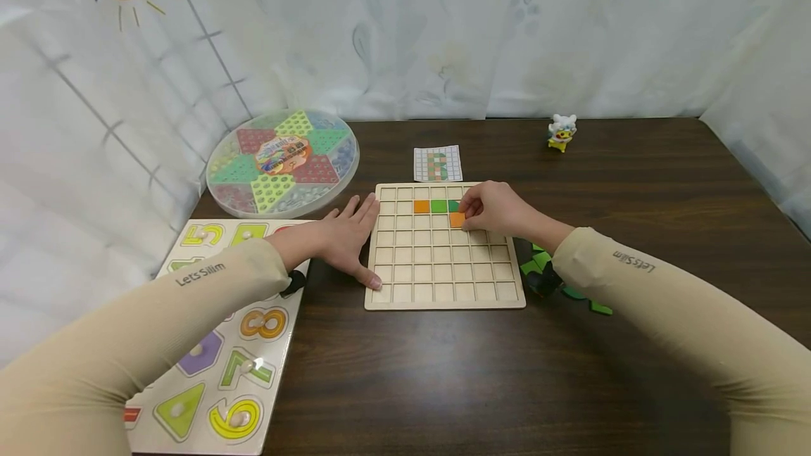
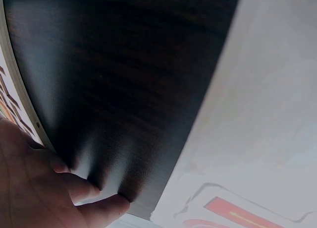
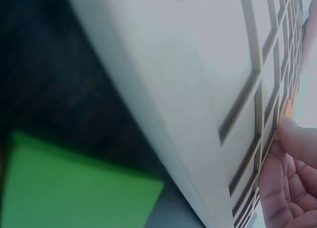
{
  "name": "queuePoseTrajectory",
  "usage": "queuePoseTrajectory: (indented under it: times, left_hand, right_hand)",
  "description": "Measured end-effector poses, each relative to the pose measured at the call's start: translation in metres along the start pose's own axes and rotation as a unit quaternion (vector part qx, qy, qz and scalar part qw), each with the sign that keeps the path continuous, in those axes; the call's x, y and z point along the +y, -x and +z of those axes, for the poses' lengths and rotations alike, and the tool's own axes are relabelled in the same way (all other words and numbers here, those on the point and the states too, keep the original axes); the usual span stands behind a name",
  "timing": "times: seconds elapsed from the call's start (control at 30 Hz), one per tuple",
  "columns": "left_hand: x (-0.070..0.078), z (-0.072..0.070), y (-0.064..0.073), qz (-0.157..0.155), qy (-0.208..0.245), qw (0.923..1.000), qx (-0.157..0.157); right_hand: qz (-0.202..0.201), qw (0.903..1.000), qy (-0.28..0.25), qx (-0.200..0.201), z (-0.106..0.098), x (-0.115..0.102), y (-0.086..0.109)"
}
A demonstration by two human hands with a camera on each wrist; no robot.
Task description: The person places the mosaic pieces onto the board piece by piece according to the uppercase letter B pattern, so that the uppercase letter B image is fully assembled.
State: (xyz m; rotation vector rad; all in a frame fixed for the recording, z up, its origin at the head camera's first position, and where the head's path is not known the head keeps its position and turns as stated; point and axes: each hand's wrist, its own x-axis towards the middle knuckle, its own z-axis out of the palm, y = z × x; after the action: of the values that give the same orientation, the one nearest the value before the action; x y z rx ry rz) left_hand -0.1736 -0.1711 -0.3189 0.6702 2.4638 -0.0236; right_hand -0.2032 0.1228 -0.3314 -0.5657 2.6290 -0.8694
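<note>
A pale wooden grid board [image 1: 443,293] lies on the dark table. My left hand [image 1: 347,236] rests at its left edge, fingers spread, thumb on the lower left border. Near the upper right of the grid, my right hand [image 1: 497,207] pinches an orange square tile [image 1: 456,220] at its right side; the thumb also meets this orange tile [image 3: 288,109] in the right wrist view. In the row above sit another orange tile [image 1: 421,207], a green tile [image 1: 438,207] and a darker green piece [image 1: 453,205], partly covered by the right fingers.
Behind the board lies a pattern card [image 1: 437,163]. Loose green tiles [image 1: 538,259] lie right of it, partly under the right wrist. A number puzzle [image 1: 209,329] and a round Chinese checkers set [image 1: 283,164] are at left; a small figurine [image 1: 561,132] stands at the back right.
</note>
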Motion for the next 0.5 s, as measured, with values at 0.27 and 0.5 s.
queuePoseTrajectory:
  times: [0.27, 0.5]
  left_hand:
    - [0.001, -0.0008, 0.0012, 0.0, 0.001, 1.0, -0.001]
    - [0.0005, -0.0009, 0.0007, -0.001, -0.002, 1.0, 0.0]
  right_hand:
    - [0.007, 0.9998, 0.014, 0.013, 0.0011, -0.0024, 0.0019]
    - [0.01, 0.9994, 0.02, 0.025, 0.0025, -0.006, 0.0021]
